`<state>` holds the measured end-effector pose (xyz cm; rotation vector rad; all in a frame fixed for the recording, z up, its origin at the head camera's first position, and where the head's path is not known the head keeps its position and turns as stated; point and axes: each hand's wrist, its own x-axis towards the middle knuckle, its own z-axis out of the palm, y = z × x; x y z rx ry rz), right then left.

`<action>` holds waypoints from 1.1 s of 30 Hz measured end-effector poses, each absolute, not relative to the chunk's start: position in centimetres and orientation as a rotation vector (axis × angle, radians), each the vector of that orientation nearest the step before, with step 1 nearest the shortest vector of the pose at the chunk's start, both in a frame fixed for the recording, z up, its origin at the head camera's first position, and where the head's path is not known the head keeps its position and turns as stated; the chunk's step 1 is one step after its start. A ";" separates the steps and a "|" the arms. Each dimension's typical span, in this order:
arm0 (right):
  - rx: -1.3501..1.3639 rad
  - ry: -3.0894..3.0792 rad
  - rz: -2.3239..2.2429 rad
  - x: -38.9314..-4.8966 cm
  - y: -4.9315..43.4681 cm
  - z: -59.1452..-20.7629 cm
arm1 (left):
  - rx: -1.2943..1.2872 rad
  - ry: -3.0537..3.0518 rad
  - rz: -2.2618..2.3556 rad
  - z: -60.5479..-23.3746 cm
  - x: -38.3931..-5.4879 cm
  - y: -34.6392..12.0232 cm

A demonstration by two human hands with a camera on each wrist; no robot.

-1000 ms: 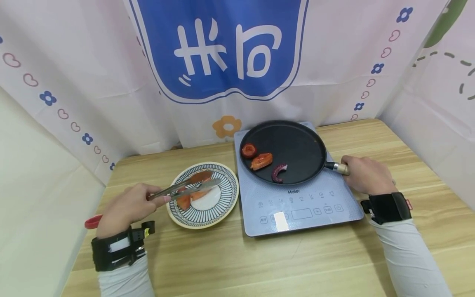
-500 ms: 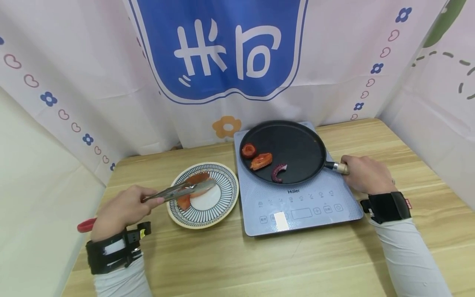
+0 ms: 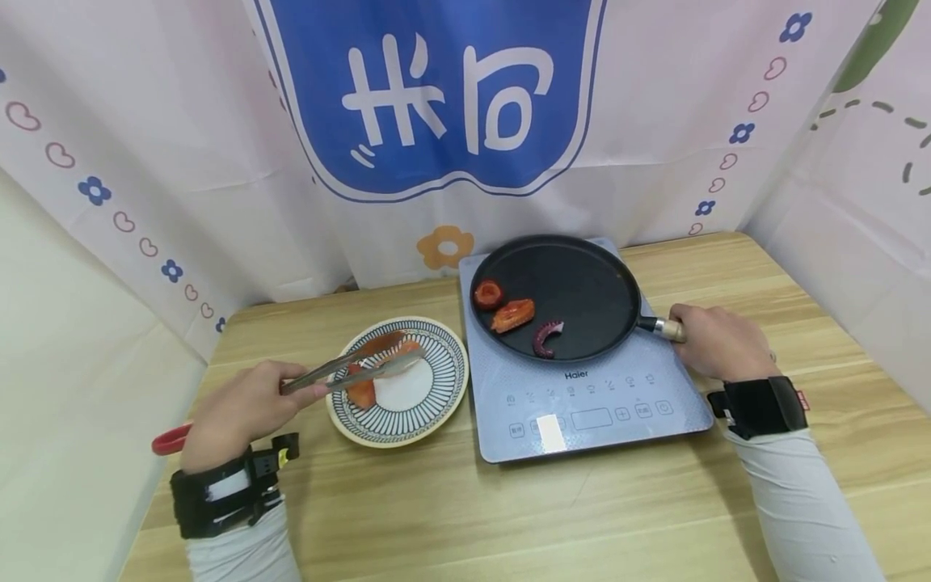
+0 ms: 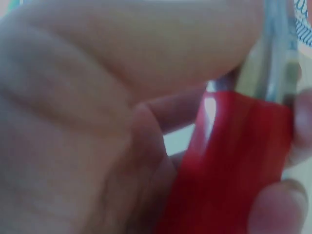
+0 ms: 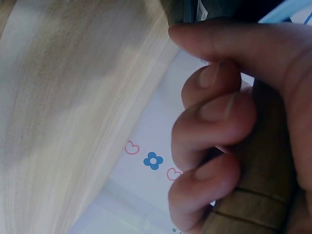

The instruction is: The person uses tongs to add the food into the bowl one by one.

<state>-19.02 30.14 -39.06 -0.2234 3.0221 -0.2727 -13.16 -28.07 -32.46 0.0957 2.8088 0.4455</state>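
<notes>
My left hand [image 3: 250, 411] grips a pair of metal tongs [image 3: 377, 371] by its red handle end [image 4: 231, 161]. The tongs' arms stand apart over a patterned plate [image 3: 454, 392] at the left. Between and under their tips lies an orange-red food piece [image 3: 407, 348], partly hidden; whether they touch it I cannot tell. A second orange-red piece [image 3: 361, 394] lies nearer the plate's front. My right hand [image 3: 720, 341], fingers curled, holds the wooden handle [image 5: 270, 156] of a flat black frying pan [image 3: 582, 283]. In the pan are a red round piece [image 3: 488, 294], an orange-red chunk [image 3: 513, 315] and a purple octopus tentacle [image 3: 544, 339].
Beneath the pan is a grey Haier induction cooktop [image 3: 502, 420], its touch panel facing me. Plate and cooktop stand close side by side on the wooden table [image 3: 451, 517]. A printed curtain [image 3: 218, 145] hangs behind the table.
The tongs' arms came closer together half a second ago and are now spread apart again over the plate. My left hand shifted slightly left. The right hand and pan stayed put.
</notes>
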 end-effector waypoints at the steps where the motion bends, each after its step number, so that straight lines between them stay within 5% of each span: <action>1: -0.223 3.022 -0.274 -19.0 30.1 -39.0 | 0.088 2.803 0.445 -32.4 -13.1 -28.2; 33: -0.245 3.033 -0.285 -18.9 30.1 -39.0 | 0.147 2.803 0.466 -33.4 -13.6 -29.1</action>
